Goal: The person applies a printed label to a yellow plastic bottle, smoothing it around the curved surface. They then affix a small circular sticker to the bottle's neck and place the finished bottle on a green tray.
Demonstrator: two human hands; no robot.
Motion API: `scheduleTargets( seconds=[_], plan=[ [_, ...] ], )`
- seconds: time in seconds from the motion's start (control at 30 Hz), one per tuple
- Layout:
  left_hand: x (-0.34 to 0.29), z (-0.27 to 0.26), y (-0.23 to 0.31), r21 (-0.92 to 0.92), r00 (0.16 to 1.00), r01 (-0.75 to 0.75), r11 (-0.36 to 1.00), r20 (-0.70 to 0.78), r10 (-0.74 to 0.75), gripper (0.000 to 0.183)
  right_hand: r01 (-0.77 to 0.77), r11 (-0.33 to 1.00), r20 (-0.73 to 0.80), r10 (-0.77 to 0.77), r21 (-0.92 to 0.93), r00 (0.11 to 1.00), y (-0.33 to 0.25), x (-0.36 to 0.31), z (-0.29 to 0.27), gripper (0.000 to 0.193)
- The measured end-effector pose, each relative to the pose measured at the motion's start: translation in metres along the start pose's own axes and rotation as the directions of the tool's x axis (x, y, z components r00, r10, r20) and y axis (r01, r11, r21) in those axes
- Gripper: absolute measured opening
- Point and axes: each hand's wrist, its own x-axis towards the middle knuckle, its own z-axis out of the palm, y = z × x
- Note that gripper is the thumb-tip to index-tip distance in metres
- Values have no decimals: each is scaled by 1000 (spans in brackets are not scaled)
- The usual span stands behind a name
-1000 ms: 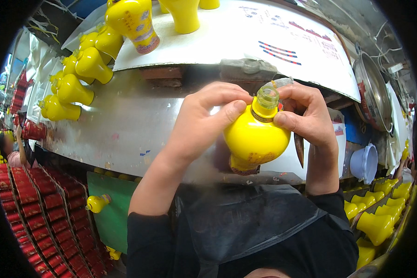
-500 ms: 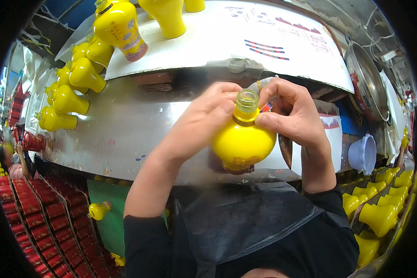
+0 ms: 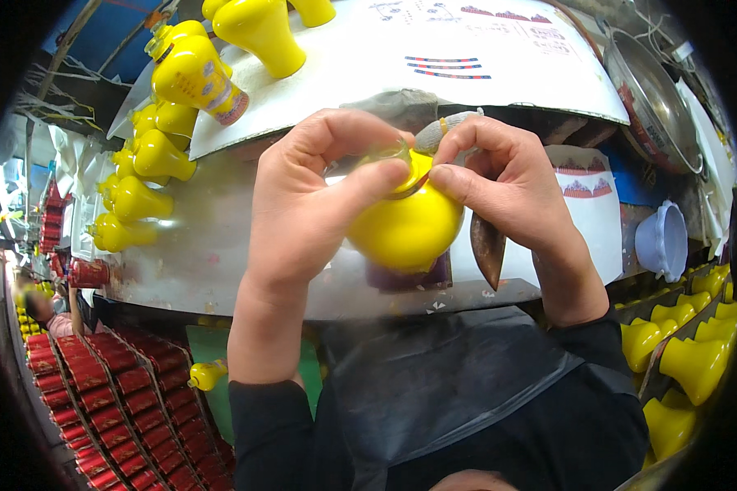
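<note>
A yellow glazed bottle (image 3: 405, 227) with a bare glass screw neck tilts over the bench in front of me. My left hand (image 3: 307, 192) is closed around its neck, with thumb and fingers partly hiding the glass mouth. On the other side of the neck, my right hand (image 3: 504, 176) pinches at a thin dark decal strip (image 3: 411, 190), thumb against the bottle. The strip's end is hidden by the fingers. Beside and under my right hand lies a tool with a dark pointed blade (image 3: 489, 252) and a grey wrapped handle (image 3: 442, 132).
On a raised white board (image 3: 352, 65) lie several decals, including three thin strips (image 3: 449, 68); a decorated yellow bottle (image 3: 198, 74) stands at its left. More yellow bottles (image 3: 143, 196) line the left. A pale basin (image 3: 662, 241) and a metal pan (image 3: 651, 98) are at right.
The bottle has tipped, its mouth now toward my left hand, which has risen and wraps the neck more. The red-and-blue strip end at my right fingers is no longer visible. The view has shifted slightly.
</note>
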Motion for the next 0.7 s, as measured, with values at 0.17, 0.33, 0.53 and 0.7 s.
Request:
scheduleTargets(
  seconds=[0.17,0.33,0.53,0.7],
  plan=[
    [-2,1,-5,147,995,-94,985,0,95,17,126,980,-153,-150,-153,977,1,-6,11,9],
    [-10,3,0,283,989,-146,948,5,150,18,249,919,-124,-298,-306,947,1,-3,9,9],
    [-11,6,2,315,984,-169,934,-2,179,18,325,870,-84,-380,-370,921,-1,2,8,8],
    [-10,-2,4,391,977,-212,895,92,191,15,271,891,-87,-322,-365,943,3,0,6,17]
  ],
)
